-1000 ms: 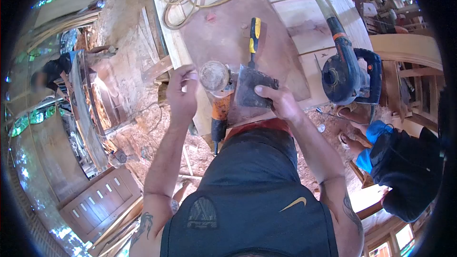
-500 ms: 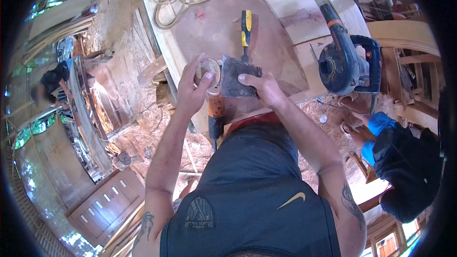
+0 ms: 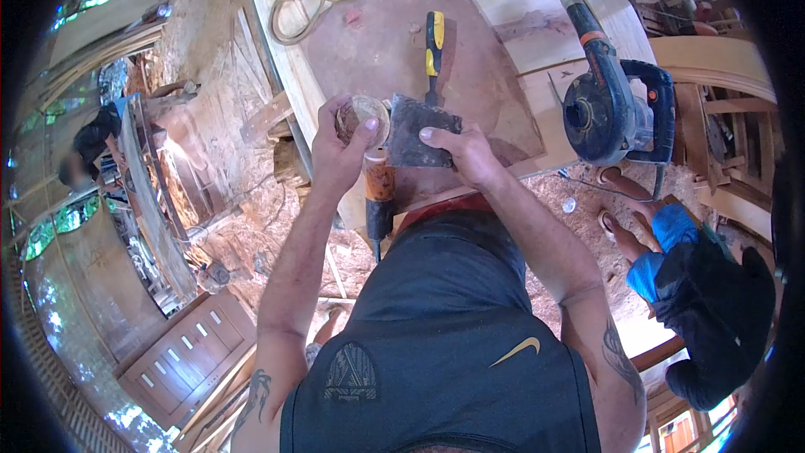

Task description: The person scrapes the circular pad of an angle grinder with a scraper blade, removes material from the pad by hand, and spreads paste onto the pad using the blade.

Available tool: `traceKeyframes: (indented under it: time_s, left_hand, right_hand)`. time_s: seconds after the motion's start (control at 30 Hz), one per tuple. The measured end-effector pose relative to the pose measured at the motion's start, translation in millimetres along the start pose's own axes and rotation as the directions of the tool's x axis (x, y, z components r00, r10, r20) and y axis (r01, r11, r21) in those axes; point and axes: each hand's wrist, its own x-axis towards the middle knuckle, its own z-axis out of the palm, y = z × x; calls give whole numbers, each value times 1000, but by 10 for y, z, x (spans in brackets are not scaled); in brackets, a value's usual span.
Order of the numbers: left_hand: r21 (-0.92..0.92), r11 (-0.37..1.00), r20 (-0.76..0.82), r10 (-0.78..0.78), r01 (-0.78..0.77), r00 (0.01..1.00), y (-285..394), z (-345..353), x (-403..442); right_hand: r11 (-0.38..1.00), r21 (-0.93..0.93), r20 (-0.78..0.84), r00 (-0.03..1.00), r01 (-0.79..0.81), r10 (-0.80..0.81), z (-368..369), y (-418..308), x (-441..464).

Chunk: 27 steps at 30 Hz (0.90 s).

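My left hand (image 3: 337,147) is closed around a round, dusty pad (image 3: 366,120), with the thumb across its face. Just below the pad is an orange and black power tool (image 3: 380,189); whether the two are joined I cannot tell. A dark, roughly square sheet, like sandpaper (image 3: 417,136), is pinched in my right hand (image 3: 466,153), thumb on top. The sheet's left edge comes up against the pad. Beyond the sheet a yellow and black handled tool (image 3: 434,54) lies on the brown board (image 3: 369,50), its tip hidden by the sheet.
A blower (image 3: 599,109) rests at the bench's right side, and a coiled hose or cord (image 3: 293,8) lies at the far left. On the right stands a person in dark clothes (image 3: 713,310); another person (image 3: 96,138) is at the left. A panelled door (image 3: 189,361) lies lower left.
The pad in my left hand has tilted so more of its face shows. The sheet stays almost where it was. The person on the right has shifted slightly.
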Motion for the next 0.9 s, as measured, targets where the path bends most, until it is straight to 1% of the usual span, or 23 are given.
traceKeyframes:
  time_s: [0.1,0.37,0.57,0.7,0.8,0.9]
  left_hand:
    - [-12,1000,1,3,-3,1000,16,12,-8]
    - [-49,998,19,-47,48,999,55,25,-26]
    - [-74,997,13,-35,36,999,52,34,-31]
    - [-38,999,4,-26,27,1000,24,31,-30]
    - [-20,1000,-5,-17,17,1000,19,29,-25]
    - [-26,1000,-9,-18,18,1000,43,24,-30]
  right_hand:
    - [1000,15,25,1000,13,-13,-11,18,13]
    - [1000,11,8,1000,-10,9,-6,15,3]
    - [1000,-4,2,1000,4,-4,-17,47,34]
    - [1000,3,10,1000,-10,10,-12,38,31]
    - [999,29,-3,1000,19,-19,-25,82,52]
    - [991,111,-11,998,69,-68,-53,87,47]
